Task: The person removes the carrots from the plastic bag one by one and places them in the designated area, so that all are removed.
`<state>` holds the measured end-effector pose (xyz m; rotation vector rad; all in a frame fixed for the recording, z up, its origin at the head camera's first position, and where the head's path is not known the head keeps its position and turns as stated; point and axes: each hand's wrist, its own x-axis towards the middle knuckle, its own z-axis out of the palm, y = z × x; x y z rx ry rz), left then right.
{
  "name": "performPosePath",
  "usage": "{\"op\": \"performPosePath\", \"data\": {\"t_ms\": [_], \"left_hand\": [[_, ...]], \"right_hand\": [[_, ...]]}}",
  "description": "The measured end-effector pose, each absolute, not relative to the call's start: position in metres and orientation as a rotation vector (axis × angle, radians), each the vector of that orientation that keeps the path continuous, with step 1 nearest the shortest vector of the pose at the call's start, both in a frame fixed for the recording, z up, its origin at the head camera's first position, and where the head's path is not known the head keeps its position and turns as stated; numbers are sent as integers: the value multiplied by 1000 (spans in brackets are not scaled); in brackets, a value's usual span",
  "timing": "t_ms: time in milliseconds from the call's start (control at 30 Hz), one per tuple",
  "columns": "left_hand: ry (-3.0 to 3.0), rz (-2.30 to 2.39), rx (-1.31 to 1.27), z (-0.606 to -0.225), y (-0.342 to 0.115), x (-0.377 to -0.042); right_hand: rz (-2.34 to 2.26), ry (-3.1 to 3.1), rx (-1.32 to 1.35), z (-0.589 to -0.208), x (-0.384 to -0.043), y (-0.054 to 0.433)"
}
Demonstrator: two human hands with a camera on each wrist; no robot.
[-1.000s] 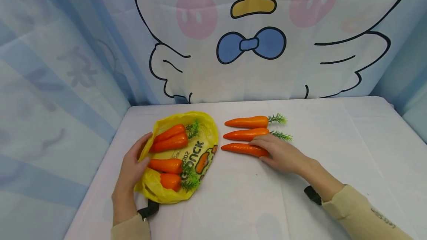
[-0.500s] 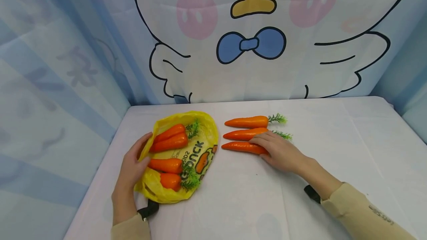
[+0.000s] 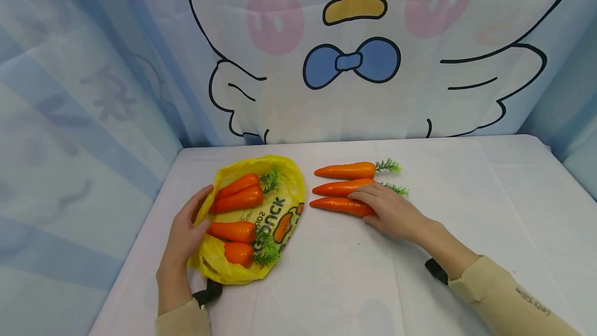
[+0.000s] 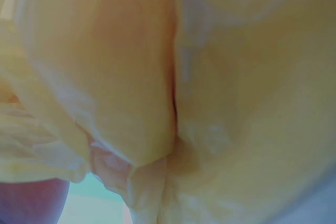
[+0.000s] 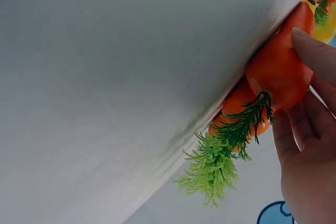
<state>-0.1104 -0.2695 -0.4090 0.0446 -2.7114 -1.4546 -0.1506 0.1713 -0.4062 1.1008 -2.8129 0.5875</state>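
Observation:
In the head view, my left hand [image 3: 182,240] grips the left rim of a yellow plastic bag [image 3: 291,178], whose mouth gapes to the right. Several orange carrots [image 3: 238,200] with green tops lie inside it. To the bag's right, my right hand [image 3: 389,209] holds the thick end of the nearest carrot [image 3: 338,205]; its green top is hidden there. Thumb and fingers lie around this carrot [image 5: 281,72] in the right wrist view. Just behind it are a middle carrot [image 3: 342,188] and a far carrot [image 3: 347,171]. Yellow plastic [image 4: 252,87] fills most of the left wrist view.
A white cloth [image 3: 336,289] covers the table. Behind stands a curtain [image 3: 354,102] with a cartoon print, and another blue-white curtain [image 3: 70,170] hangs along the left side. Black straps [image 3: 436,271] are on both wrists.
The nearest carrot has shifted slightly away, closer alongside the middle one, with my right hand on it. My left hand and the bag stay where they were.

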Motion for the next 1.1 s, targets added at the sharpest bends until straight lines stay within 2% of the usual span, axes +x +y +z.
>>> {"op": "performPosePath", "data": {"t_ms": [567,1100], "left_hand": [[-2701,-1439,25,-409,-269,-110],[-2701,-1446,27,-410,-270,-111]], "right_hand": [[660,-2806,1099,-403,-149,172],[724,-2768,1103,-395,-150,134]]}}
